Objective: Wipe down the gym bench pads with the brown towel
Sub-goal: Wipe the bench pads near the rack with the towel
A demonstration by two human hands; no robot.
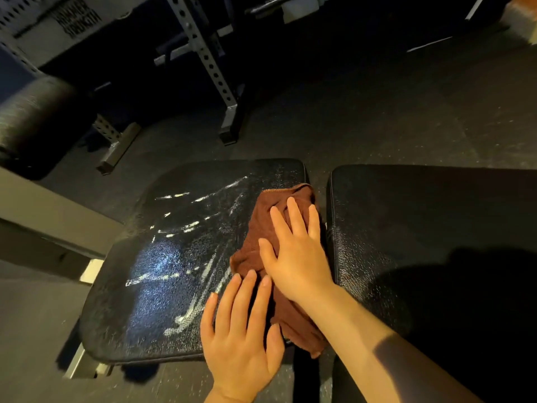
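Observation:
A brown towel (263,222) lies bunched on the right side of the black seat pad (162,274), beside the gap to the second black pad (421,216). My right hand (293,251) presses flat on the towel with straight, spread fingers. My left hand (241,335) lies flat at the pad's near edge, its fingertips touching the towel's near part. White wet streaks glisten across the seat pad to the left of the towel. The towel's near end hangs over the pad's front edge.
A perforated steel rack upright (209,65) stands on the dark rubber floor beyond the pads. A black roller pad (32,123) sits at the far left. A beige frame beam (52,210) runs under the seat pad's left side.

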